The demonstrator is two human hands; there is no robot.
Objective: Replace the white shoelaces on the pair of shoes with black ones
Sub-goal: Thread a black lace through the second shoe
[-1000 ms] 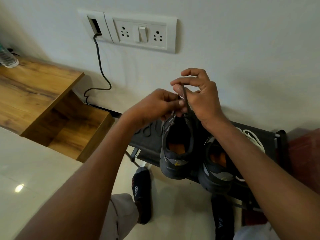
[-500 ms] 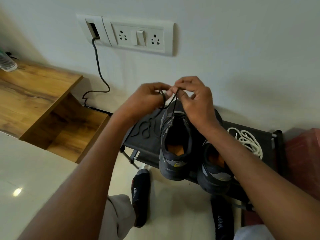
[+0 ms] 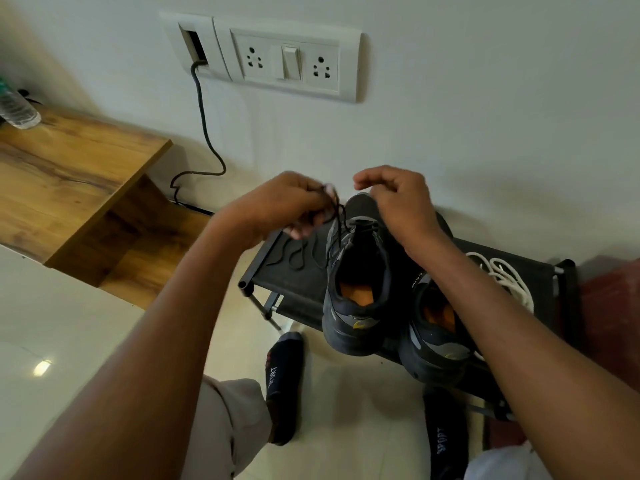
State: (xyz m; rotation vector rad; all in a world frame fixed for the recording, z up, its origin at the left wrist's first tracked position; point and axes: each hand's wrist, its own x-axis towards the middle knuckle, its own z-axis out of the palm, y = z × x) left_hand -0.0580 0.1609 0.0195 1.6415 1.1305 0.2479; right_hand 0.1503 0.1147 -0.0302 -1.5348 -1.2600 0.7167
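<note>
The room is a bit dim, with soft light and gray shadows on the wall [image 3: 485,116]. A small bright spot shines on the glossy floor [image 3: 42,367]. The left hand [image 3: 287,206] looks blurry, and the wide lens bends things near the edges.

Two dark shoes stand heel-toward-camera on a black rack [image 3: 540,271] against the wall. Above the left shoe [image 3: 356,292], the left hand [image 3: 280,206] pinches a black lace [image 3: 337,216] that runs down to the eyelets. The right hand [image 3: 398,199] hovers beside it, fingers curled. White laces [image 3: 502,275] lie heaped beyond the right shoe [image 3: 436,341].
</note>
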